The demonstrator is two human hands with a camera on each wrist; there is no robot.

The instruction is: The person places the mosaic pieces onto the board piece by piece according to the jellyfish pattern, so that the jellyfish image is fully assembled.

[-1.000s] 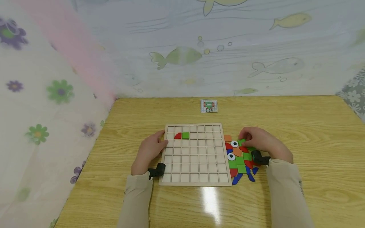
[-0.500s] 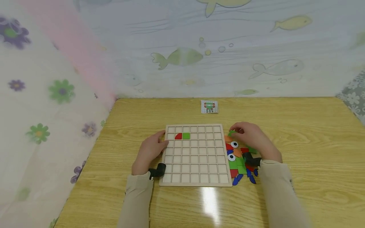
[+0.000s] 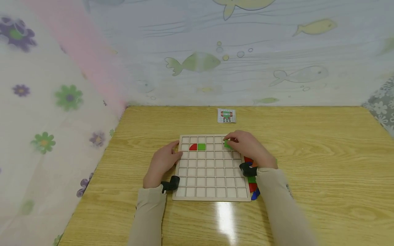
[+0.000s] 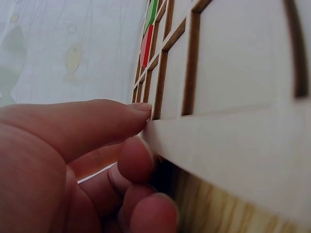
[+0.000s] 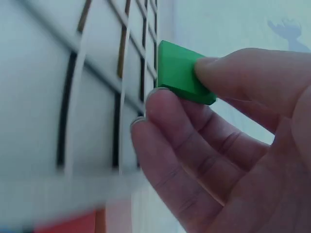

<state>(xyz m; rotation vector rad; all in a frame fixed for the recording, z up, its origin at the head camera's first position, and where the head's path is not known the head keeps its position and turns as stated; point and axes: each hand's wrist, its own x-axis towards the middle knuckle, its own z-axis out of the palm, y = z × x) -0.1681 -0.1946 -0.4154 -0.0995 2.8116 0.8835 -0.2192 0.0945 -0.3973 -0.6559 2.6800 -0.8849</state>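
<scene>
A wooden grid board (image 3: 212, 191) lies on the table, with a red quarter-round piece (image 3: 193, 147) and a green square piece (image 3: 201, 147) in its second row. My right hand (image 3: 246, 147) is over the board's upper right cells and pinches a green square piece (image 3: 227, 144) (image 5: 182, 75) between thumb and fingers. My left hand (image 3: 164, 160) grips the board's left edge (image 4: 204, 133), thumb on top and fingers curled beneath. The pile of loose coloured pieces (image 3: 251, 182) right of the board is mostly hidden by my right wrist.
A small pattern card (image 3: 226, 115) lies on the wooden table (image 3: 323, 164) beyond the board. Patterned curtains with fish and flowers close off the back and left sides. Black wrist cameras (image 3: 170, 184) sit at both cuffs.
My right hand lifted a green square out of the pile and carried it left over the board's upper right cells. The left hand stayed on the board's edge.
</scene>
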